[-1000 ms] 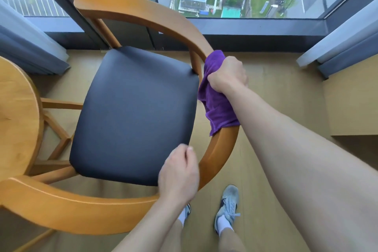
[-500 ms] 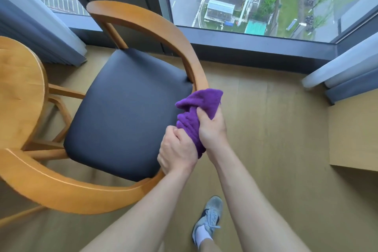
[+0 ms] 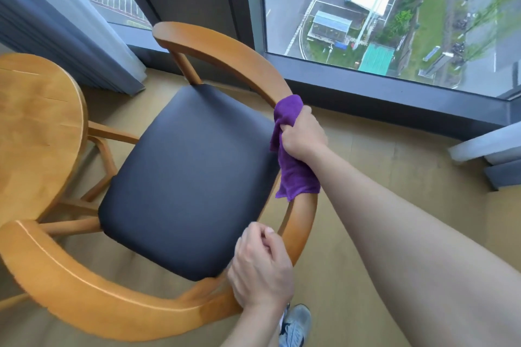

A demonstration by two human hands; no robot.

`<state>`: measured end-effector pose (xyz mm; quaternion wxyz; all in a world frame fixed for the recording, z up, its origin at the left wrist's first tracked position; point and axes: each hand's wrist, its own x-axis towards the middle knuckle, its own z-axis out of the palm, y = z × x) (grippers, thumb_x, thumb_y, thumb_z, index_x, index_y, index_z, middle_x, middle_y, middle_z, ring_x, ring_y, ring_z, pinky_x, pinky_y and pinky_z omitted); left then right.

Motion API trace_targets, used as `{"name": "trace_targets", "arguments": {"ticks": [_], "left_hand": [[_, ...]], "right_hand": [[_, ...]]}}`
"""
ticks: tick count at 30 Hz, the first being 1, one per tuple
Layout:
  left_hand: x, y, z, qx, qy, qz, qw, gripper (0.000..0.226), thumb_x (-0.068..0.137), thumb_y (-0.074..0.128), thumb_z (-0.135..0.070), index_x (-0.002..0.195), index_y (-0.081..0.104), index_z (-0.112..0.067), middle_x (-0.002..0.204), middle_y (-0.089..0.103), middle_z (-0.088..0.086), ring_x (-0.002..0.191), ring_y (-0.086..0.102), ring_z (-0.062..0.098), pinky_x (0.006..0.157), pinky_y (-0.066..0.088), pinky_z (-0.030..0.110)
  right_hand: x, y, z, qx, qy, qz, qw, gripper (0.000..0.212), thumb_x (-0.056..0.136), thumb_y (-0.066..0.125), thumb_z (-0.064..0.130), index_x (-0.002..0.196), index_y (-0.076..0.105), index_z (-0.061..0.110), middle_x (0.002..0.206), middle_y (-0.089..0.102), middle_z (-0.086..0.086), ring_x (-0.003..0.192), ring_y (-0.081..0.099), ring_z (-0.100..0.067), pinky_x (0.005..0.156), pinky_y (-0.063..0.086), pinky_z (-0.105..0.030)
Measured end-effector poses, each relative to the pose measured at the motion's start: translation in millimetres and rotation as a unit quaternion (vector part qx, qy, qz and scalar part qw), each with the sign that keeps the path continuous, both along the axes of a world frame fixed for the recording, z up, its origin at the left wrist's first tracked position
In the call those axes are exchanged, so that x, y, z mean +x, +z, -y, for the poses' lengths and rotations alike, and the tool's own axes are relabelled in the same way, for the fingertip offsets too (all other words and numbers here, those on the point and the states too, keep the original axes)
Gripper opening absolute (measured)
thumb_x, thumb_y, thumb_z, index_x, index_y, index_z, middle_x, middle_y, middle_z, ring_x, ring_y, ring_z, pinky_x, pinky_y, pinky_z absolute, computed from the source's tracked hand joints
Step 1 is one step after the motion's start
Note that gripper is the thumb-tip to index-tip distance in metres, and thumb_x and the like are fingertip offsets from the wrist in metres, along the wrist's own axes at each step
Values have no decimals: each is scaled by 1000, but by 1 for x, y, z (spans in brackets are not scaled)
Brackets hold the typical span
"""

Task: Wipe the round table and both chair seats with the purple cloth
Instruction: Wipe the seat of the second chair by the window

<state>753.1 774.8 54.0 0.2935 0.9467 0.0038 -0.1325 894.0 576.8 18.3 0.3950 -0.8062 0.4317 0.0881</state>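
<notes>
A wooden armchair with a curved back rail point(image 3: 225, 56) and a black padded seat point(image 3: 191, 177) stands below me. My right hand point(image 3: 303, 135) grips the bunched purple cloth point(image 3: 296, 175) against the rail on the chair's right side, with the cloth's loose end hanging over the wood. My left hand point(image 3: 260, 270) grips the rail lower down, near the seat's front right corner. The round wooden table point(image 3: 36, 127) shows partly at the left edge.
A floor-to-ceiling window point(image 3: 366, 8) with a dark sill runs behind the chair. Grey curtains point(image 3: 56, 31) hang at the left and at the right edge point(image 3: 490, 155). My grey shoe point(image 3: 296, 327) stands on the pale wood floor under the chair rail.
Half a second ago both hands held the cloth together. Now my left hand has let go and grips the lower rail, while my right hand has carried the cloth up along the rail.
</notes>
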Motion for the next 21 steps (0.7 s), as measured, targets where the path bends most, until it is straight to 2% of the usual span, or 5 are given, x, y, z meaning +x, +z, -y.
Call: {"name": "trace_targets", "arguments": {"ticks": [4, 8, 12, 16, 21], "left_hand": [[3, 2, 2, 5, 0, -49, 999, 37, 89, 19, -50, 69, 41, -27, 71, 52, -9, 72, 52, 10, 60, 41, 37], [19, 7, 4, 26, 20, -204, 978, 28, 91, 32, -44, 76, 50, -28, 81, 58, -11, 80, 53, 6, 69, 40, 32], [57, 13, 27, -25, 26, -327, 944, 16, 93, 45, -28, 83, 56, -22, 85, 62, -8, 81, 55, 12, 67, 41, 33], [79, 17, 85, -61, 28, -290, 955, 14, 98, 40, -31, 85, 46, -26, 95, 54, -9, 96, 52, 19, 78, 39, 36], [76, 11, 109, 17, 20, -214, 976, 24, 101, 26, -41, 108, 47, -32, 108, 53, -10, 115, 50, 15, 92, 42, 35]], "right_hand": [[17, -1, 4, -66, 32, 12, 997, 51, 92, 60, 36, 132, 38, 14, 133, 56, -9, 118, 60, -40, 87, 42, -42], [21, -2, 9, -53, 38, 33, 997, 50, 89, 62, 36, 128, 39, 16, 129, 58, -7, 113, 61, -39, 88, 45, -42], [20, -4, 15, -21, 42, 43, 998, 57, 85, 61, 34, 136, 39, 19, 129, 60, -4, 113, 60, -34, 88, 46, -39], [25, -4, 26, 16, 59, 51, 997, 60, 82, 61, 28, 137, 37, 22, 125, 61, -2, 107, 61, -28, 83, 44, -34], [55, -2, 35, 13, 97, 59, 993, 64, 75, 65, 28, 134, 38, 24, 121, 60, 1, 101, 60, -23, 82, 46, -34]]}}
